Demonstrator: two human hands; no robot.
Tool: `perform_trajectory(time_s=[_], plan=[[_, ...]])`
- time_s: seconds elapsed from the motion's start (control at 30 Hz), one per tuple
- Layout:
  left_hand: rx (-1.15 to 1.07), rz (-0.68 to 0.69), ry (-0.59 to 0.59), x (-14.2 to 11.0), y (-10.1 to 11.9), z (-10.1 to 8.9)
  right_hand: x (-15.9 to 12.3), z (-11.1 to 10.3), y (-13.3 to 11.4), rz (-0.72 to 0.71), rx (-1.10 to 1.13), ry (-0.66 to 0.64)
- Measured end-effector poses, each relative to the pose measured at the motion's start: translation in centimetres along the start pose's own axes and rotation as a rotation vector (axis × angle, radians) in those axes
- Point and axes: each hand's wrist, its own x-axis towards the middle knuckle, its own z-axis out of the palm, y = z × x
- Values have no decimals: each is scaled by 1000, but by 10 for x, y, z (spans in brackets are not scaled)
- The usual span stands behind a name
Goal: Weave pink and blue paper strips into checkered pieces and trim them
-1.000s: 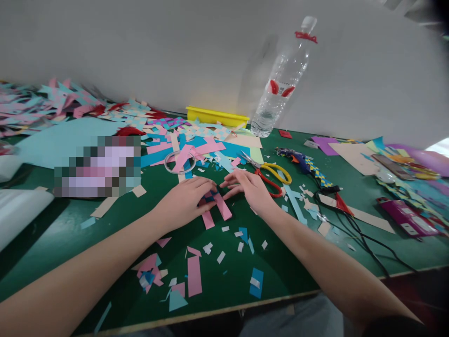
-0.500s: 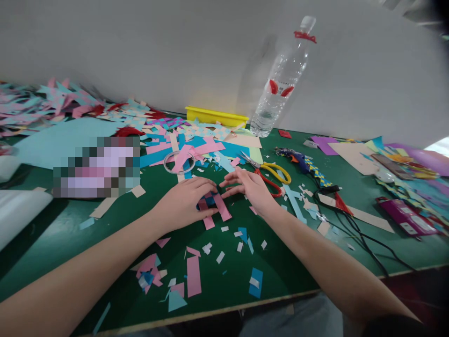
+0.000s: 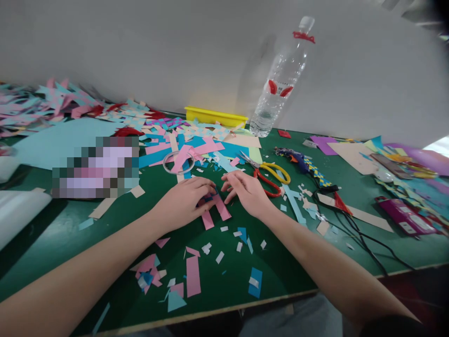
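My nearer left hand (image 3: 187, 199) grips the pink-and-blue woven paper (image 3: 207, 220) under its fingers — pink strips (image 3: 223, 209) running toward my body — while my right hand (image 3: 247, 191), loosely half-open, hangs apart, just right of it.

At nine o'clock pixelation masks an object (image 3: 96, 171), the left hand (image 3: 189, 199) partly covers the pink-and-blue paper (image 3: 222, 207), and the bottom edge crops a dark sleeve (image 3: 389, 326) at four o'clock.
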Motion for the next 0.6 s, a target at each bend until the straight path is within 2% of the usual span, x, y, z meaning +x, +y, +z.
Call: perform_trajectory(time_s=[0.17, 0.37, 0.6], plan=[[12, 1, 0, -1, 0, 0, 0, 0, 1, -7, 3, -23], [17, -7, 5, -1, 0, 0, 1, 0, 2, -32, -23, 43], [-9, -36, 17, -1, 0, 1, 0, 1, 0, 25, 39, 49]])
